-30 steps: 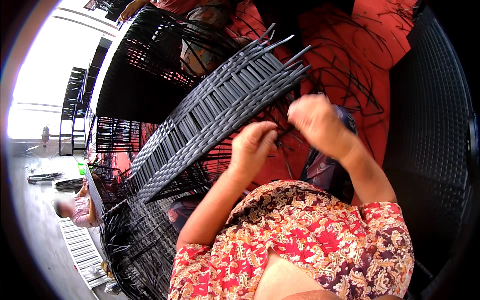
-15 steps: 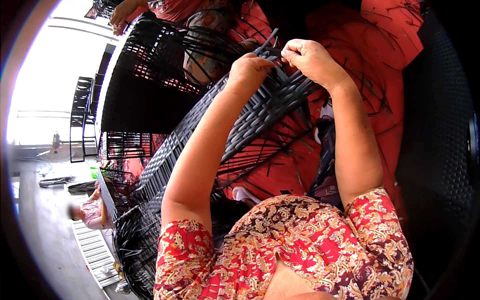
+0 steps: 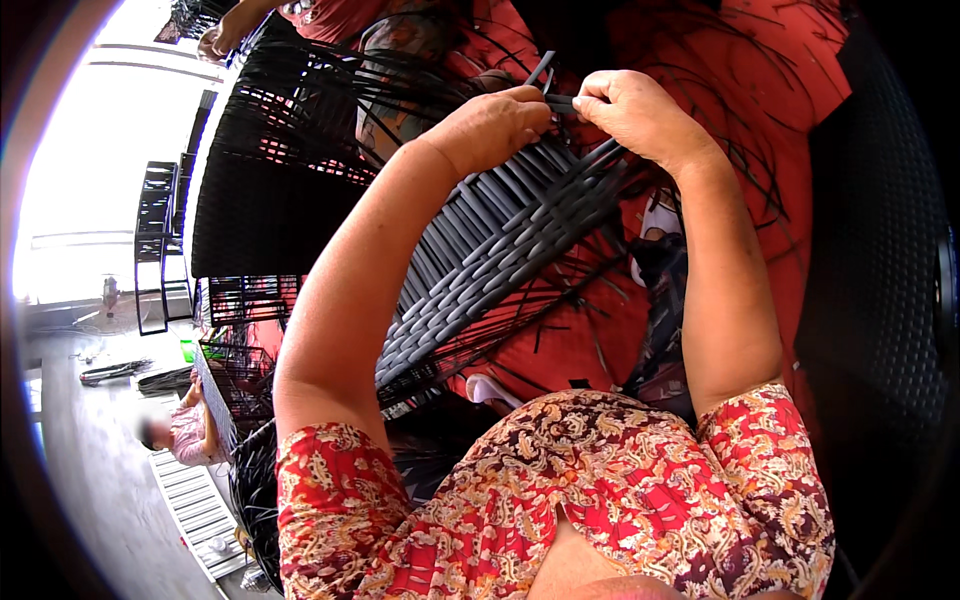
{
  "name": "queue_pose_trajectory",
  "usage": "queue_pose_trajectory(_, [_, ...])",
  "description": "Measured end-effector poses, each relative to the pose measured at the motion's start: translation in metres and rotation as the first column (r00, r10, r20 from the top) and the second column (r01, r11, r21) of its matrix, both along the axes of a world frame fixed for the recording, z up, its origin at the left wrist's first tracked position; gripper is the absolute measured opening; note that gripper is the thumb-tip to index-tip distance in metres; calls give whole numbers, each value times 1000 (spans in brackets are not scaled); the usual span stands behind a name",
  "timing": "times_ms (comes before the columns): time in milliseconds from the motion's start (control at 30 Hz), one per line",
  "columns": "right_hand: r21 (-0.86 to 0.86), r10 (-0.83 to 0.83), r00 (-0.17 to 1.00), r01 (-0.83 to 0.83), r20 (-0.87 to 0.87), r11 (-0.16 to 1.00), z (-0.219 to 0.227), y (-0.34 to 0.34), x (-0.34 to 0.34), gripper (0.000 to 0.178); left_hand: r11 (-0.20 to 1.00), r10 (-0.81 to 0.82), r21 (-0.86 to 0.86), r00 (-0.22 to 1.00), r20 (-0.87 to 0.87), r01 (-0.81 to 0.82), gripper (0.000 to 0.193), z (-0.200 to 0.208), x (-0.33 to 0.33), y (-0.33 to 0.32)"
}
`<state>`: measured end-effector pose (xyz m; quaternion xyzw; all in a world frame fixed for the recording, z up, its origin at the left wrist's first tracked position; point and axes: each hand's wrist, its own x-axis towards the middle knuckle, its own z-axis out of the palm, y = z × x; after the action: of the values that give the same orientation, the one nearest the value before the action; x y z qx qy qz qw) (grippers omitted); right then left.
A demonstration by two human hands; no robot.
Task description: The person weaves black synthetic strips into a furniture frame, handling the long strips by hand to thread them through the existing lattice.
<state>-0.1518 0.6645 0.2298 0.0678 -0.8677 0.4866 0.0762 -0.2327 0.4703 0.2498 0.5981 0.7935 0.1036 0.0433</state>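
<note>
A panel of grey wicker weave (image 3: 500, 225) slants across the middle in front of me, its strips running over and under in rows. At its far end my left hand (image 3: 497, 128) is closed, with thumb and fingers pinching a flat grey strip. Close by on the right, my right hand (image 3: 640, 112) pinches the same grey strip (image 3: 562, 104), which runs in the short gap between the two hands. A loose strip end (image 3: 541, 67) sticks up just beyond my left fingers. My left hand hides part of the weave's far edge.
Red sheeting (image 3: 735, 160) below is strewn with dark strip scraps. Black woven furniture (image 3: 270, 215) with loose strands stands left. Another person's hand (image 3: 215, 42) shows at the top left. A second person (image 3: 187, 430) is farther off at left. A dark woven panel (image 3: 870, 300) borders the right.
My left hand has turned, its wrist and elbow moving left. My right hand has shifted slightly right and up, and more of the strip shows between them.
</note>
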Motion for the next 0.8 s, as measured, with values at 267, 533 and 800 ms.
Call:
queue_pose_trajectory(267, [-18, 63, 989, -62, 132, 998, -1, 6, 2, 20, 962, -153, -224, 988, 38, 157, 5, 21, -9, 9])
queue_pose_trajectory(533, [-4, 93, 988, -94, 126, 996, -11, 13, -2, 20, 978, -43, -202, 999, 29, 48, 15, 14, 7, 8])
queue_pose_trajectory(800, [-16, 94, 994, -94, 49, 995, -20, 12, 4, 21, 985, -167, -72, 966, -199, 155, 15, -11, 9, -3])
